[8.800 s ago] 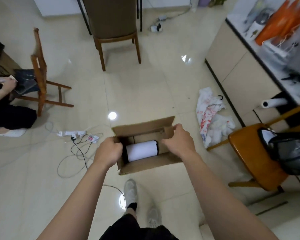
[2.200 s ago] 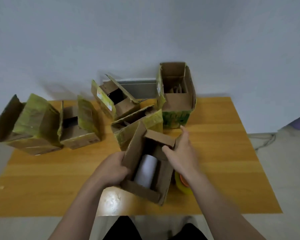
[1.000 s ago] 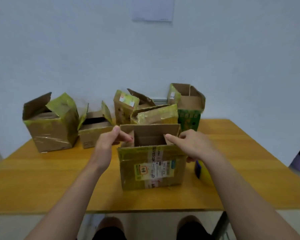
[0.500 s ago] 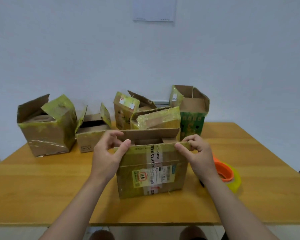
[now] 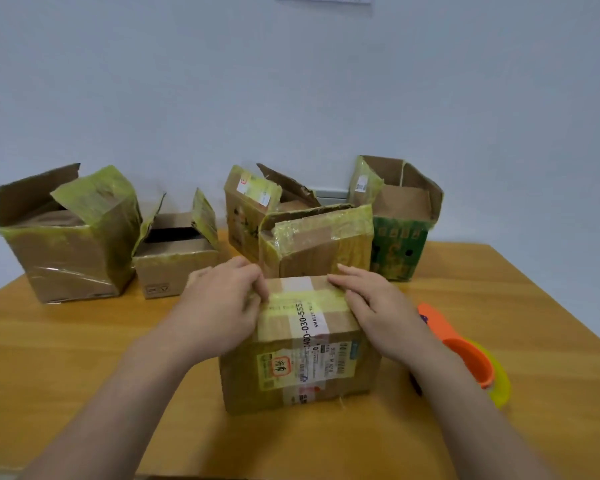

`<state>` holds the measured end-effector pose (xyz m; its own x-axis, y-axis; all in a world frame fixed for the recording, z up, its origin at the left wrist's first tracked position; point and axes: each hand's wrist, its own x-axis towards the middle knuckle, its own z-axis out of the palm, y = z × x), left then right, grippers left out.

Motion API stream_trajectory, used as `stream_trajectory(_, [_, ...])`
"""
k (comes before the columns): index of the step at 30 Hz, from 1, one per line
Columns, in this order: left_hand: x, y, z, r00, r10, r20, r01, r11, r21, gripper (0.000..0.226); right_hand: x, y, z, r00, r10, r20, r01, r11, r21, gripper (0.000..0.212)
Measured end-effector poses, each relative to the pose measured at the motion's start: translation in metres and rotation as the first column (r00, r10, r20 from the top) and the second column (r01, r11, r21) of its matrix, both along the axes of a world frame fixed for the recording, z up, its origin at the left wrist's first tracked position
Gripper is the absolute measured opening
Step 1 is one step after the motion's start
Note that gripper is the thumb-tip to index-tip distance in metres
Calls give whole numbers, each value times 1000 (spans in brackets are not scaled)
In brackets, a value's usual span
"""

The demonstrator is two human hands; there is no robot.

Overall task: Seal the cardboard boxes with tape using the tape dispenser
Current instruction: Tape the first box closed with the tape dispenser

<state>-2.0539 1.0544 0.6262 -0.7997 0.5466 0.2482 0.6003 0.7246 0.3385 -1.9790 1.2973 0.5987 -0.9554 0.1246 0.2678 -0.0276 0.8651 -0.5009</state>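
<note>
A small cardboard box (image 5: 302, 358) with shipping labels and old yellow tape stands on the wooden table (image 5: 84, 358) right in front of me. Its top flaps lie folded down. My left hand (image 5: 222, 306) presses on the top left of the box, fingers spread flat over the flap. My right hand (image 5: 371, 306) presses on the top right in the same way. An orange tape dispenser (image 5: 461, 355) with a roll of yellow tape lies on the table just right of the box, partly behind my right forearm.
Several open cardboard boxes stand behind: a large one (image 5: 66, 237) at the left, a small one (image 5: 177, 258) beside it, two taped ones (image 5: 312, 240) in the middle, a green-printed one (image 5: 399, 230) at the right. A white wall rises behind the table.
The box's top flaps, standing open half a second ago, are now folded down. Both hands moved from the flap edges onto the top and press there.
</note>
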Motion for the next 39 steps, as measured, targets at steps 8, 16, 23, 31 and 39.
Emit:
stream_trajectory(8, [20, 58, -16, 984, -170, 56, 178, 889, -421, 102, 14, 5, 15, 959, 74, 272, -73, 997, -15, 59])
stream_trajectory(16, [19, 59, -17, 976, -216, 2, 200, 897, -395, 82, 64, 61, 11, 765, -587, 266, 491, 798, 349, 41])
stream_trajectory(23, [15, 64, -14, 970, -243, -14, 226, 921, -319, 90, 82, 111, -28, 552, -685, 475, 680, 700, 219, 68])
stream_trajectory(31, [15, 65, -15, 971, -236, -42, 212, 927, -308, 107, 82, 127, -41, 568, -623, 537, 675, 726, 128, 22])
stream_trajectory(39, [17, 65, -13, 972, -234, -33, 221, 951, -217, 106, 82, 132, -24, 779, -565, 274, 609, 575, -546, 43])
